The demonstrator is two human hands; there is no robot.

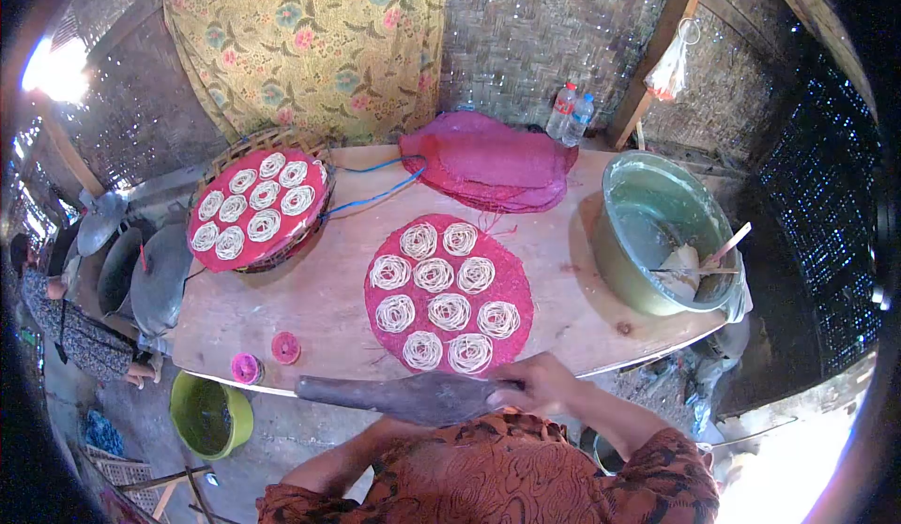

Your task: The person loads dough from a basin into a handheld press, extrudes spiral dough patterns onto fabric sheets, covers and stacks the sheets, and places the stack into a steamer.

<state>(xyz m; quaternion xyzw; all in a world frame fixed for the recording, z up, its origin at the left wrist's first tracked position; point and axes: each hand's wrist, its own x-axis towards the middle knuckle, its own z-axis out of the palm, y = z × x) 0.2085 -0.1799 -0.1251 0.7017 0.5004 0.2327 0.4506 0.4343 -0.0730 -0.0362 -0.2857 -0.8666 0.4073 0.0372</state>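
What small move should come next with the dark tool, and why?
Probably ease the dark tool back from the near mat: in this view the right hand holds it right by the mat's edge, close to the nearest white coils, and the mat looks full.

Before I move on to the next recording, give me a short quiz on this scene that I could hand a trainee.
1. True or false: the right hand grips one end of the long dark tool.

2. How many pale nests lie on the round pink mat in the middle of the table?

3. Where does the large basin with sticks in it stand?
A) On the floor, at the left
B) On the table, to the right of the middle mat
C) On top of the stacked mats

Key: 1. True. 2. Ten. 3. B.
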